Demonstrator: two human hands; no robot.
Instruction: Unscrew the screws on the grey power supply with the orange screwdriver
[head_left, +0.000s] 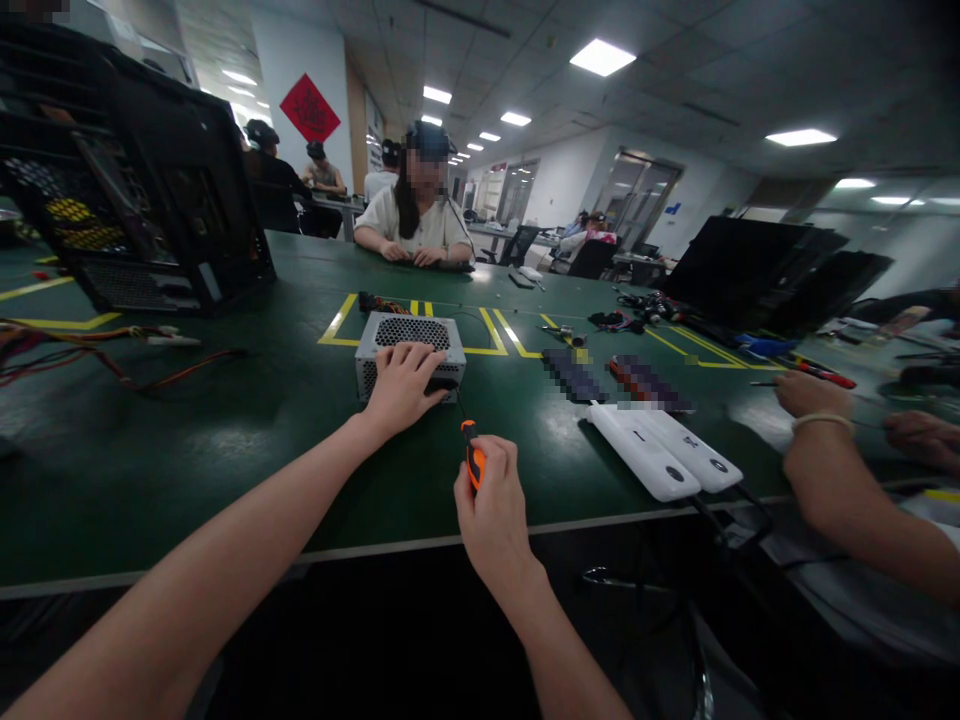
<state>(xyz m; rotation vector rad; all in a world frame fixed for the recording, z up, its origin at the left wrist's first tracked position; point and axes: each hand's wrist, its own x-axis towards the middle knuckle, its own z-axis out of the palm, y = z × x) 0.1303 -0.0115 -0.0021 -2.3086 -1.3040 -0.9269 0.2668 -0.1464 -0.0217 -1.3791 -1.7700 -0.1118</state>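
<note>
A grey metal computer power supply unit (pixel 412 330) with a perforated grille stands on the green table. My left hand (pixel 405 385) holds it, fingers bent over its upper front edge and thumb along the front. In my right hand (pixel 491 500) is an orange and black screwdriver (pixel 469 435), gripped by its handle. The thin shaft points away toward the unit's lower right front corner. Whether the tip touches a screw I cannot tell. A bundle of cables (pixel 382 303) lies behind the unit.
An open black computer case (pixel 195 200) stands at left, with loose cables (pixel 112 350) before it. Two white devices (pixel 652 450) and two phones (pixel 574 372) lie at right. A co-worker's arm (pixel 832 470) reaches in at right; another person (pixel 416 215) sits opposite. Dark monitors (pixel 750 270) stand far right.
</note>
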